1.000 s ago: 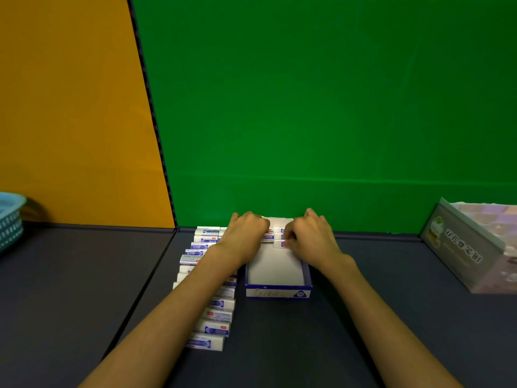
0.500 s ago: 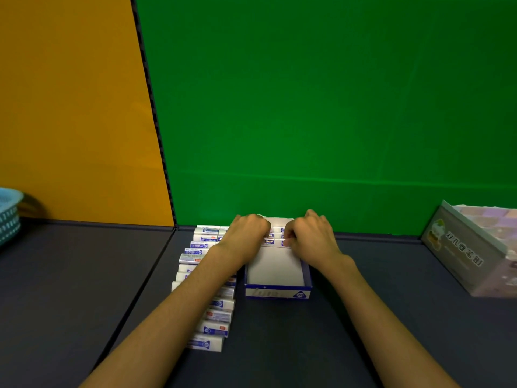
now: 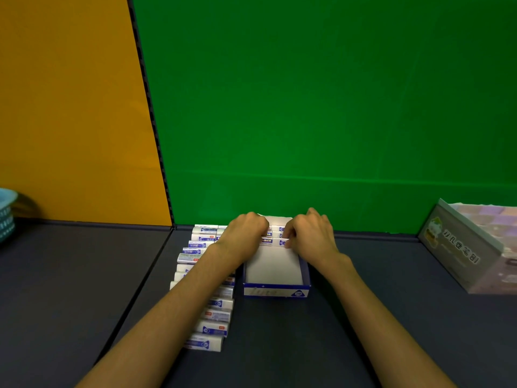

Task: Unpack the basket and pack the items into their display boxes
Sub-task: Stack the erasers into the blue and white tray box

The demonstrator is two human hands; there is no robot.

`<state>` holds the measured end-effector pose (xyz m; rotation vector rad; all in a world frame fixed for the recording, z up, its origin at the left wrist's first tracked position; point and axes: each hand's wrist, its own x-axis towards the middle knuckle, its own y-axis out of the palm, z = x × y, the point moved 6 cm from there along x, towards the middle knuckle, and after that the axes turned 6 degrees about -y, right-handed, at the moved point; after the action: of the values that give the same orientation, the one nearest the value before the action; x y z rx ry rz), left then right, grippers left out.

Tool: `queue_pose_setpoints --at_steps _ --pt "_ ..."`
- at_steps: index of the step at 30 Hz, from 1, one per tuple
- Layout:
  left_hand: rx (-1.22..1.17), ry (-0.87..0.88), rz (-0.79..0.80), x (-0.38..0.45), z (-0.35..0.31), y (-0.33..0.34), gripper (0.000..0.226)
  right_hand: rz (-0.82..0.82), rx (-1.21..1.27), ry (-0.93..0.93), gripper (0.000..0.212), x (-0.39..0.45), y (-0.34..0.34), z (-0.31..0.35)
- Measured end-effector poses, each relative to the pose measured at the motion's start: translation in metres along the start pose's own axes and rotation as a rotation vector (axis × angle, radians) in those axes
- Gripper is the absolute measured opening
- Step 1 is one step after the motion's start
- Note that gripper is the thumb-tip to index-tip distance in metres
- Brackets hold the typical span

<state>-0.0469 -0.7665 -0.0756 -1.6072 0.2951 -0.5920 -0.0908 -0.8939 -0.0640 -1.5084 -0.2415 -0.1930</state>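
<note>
We are early in the packing, as we judge it. Low in the middle of the frame our left hand (image 3: 246, 236) and right hand (image 3: 310, 236) meet at the far end of the open blue-and-white box (image 3: 275, 289), fingers curled round a packet (image 3: 272, 241) that we are setting down across it. Two or so more packets show behind that one against the back wall; the nearer part of the white floor is bare, so most of the box is yet to be filled. Just left of the box, partly under our left forearm, a row of packets (image 3: 212, 312) runs from the green wall toward the lower middle of the frame, lying on the dark table (image 3: 391, 303); these seem to be out of the basket and waiting their turn. The basket (image 3: 6, 217) sits at the far left edge, only its rim in view, so we cannot tell whether anything is left in it. At the right edge stands a grey carton (image 3: 461, 247), whose part in the job we cannot judge.
</note>
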Motion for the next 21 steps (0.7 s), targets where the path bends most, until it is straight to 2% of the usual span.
queue_pose_setpoints --at_steps 4,7,11,15,21 --pt "-0.143 0.040 -0.026 -0.005 0.003 -0.007 0.018 0.022 -0.018 -0.005 0.021 0.001 0.000 0.002" --pt "-0.201 0.051 -0.097 -0.017 0.014 -0.022 0.023 0.022 -0.011 -0.036 0.021 0.000 -0.002 0.004" --pt "-0.209 0.030 -0.170 -0.037 0.043 -0.037 0.024 -0.055 0.093 -0.082 0.015 -0.004 -0.009 0.015" --pt "-0.225 -0.034 -0.153 -0.057 0.082 -0.042 0.023 -0.124 0.260 -0.229 0.014 -0.007 -0.018 0.053" --pt "-0.241 -0.066 -0.050 -0.090 0.122 -0.038 0.023 -0.021 0.323 -0.385 0.013 -0.010 -0.010 0.107"
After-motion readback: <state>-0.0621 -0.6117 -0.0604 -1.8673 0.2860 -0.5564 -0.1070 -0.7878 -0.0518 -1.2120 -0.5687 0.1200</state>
